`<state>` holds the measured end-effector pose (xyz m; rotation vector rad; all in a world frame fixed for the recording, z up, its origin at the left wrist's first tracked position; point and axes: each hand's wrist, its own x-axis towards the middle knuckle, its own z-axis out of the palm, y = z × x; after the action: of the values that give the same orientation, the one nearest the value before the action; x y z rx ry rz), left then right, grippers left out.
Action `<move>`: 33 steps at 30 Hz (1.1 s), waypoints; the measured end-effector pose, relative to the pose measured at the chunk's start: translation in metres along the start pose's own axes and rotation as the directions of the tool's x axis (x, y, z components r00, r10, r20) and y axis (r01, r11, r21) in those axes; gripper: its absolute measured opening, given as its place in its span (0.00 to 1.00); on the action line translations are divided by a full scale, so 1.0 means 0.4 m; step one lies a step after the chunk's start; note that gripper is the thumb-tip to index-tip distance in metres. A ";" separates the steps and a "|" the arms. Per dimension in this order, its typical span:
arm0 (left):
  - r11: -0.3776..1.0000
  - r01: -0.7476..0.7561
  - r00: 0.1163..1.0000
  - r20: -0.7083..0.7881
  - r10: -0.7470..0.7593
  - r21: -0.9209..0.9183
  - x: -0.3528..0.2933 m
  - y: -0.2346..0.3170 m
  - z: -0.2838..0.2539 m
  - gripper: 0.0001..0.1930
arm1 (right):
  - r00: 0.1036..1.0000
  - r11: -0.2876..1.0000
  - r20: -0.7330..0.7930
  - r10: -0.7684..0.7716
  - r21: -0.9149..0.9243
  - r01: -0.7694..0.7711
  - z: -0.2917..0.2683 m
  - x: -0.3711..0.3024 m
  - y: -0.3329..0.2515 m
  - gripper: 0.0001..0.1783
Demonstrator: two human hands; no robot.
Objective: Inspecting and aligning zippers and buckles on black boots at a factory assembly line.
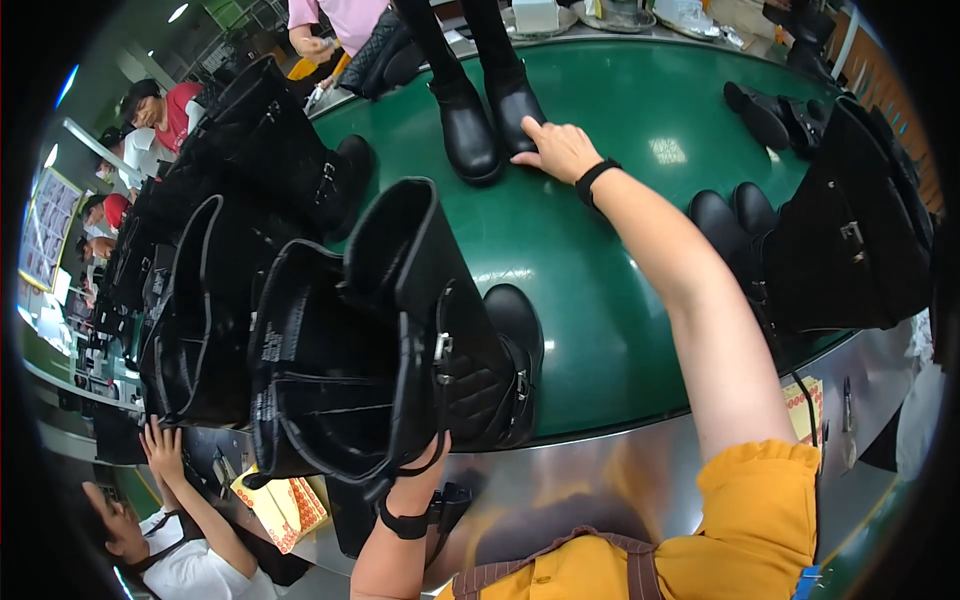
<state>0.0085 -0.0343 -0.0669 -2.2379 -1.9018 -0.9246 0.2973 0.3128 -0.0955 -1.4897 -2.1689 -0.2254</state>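
Two tall black boots point(468, 130) stand side by side at the far middle of the green work surface. My right hand point(562, 150) reaches out to the right one of them, its finger and thumb gripping the rounded toe. Nearer, at the left, a pair of wide black boots point(470, 370) with buckled straps and a quilted panel stands with the shafts gaping upward. Close against these shafts is my left hand point(432, 462), mostly hidden behind them; its fingers do not show.
More black buckled boots point(240, 150) crowd the left side. Another pair point(840, 230) stands at the right, near strappy black footwear point(775, 118). The green surface point(610, 300) has a metal rim. A co-worker point(190, 540) is at lower left, beside yellow printed paper point(285, 510).
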 end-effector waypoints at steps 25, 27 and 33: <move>0.622 -0.423 0.904 0.262 0.337 0.659 -0.017 -0.046 0.008 0.18 | 0.998 0.999 0.066 0.004 0.036 -0.007 0.000 0.015 -0.097 0.39; 0.962 -0.139 0.990 0.044 0.133 0.236 -0.008 -0.033 0.012 0.17 | 0.982 0.999 0.183 0.038 0.011 -0.040 0.038 0.010 -0.145 0.39; 0.747 0.268 0.955 0.063 -0.291 -0.609 0.018 0.026 -0.019 0.15 | 0.875 0.995 0.477 0.085 -0.081 -0.053 0.019 -0.022 -0.167 0.23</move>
<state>0.0153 -0.0337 -0.0540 -2.2069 -2.1947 -1.8574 0.2367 0.2826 -0.0972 -1.8080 -2.4986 0.1185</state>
